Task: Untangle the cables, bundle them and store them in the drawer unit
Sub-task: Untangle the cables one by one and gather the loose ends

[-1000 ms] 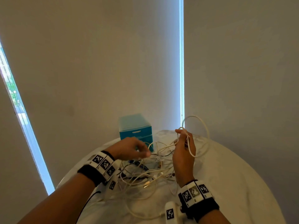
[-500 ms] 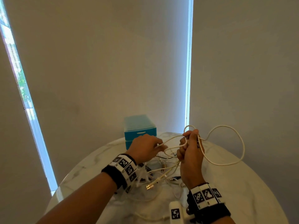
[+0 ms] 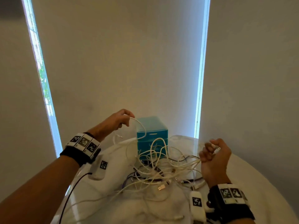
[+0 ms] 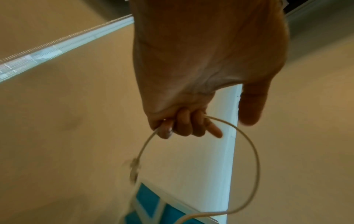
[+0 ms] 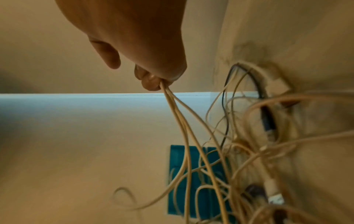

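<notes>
Left hand (image 3: 115, 121) raised, right hand (image 3: 214, 153) lower, both gripping cables (image 3: 155, 168), seemingly.

I sit at what looks like a room in a home or a small office; I cannot tell which. In front of me is a round white desk (image 3: 252, 175) with a marbled top, standing in a corner of pale roller blinds (image 3: 123, 62). Daylight comes through narrow gaps (image 3: 200, 78) between the blinds, and through the left gap (image 3: 42, 75) I see green leaves outside. A small teal drawer unit (image 3: 152, 131) of plastic stands on the desk.
</notes>
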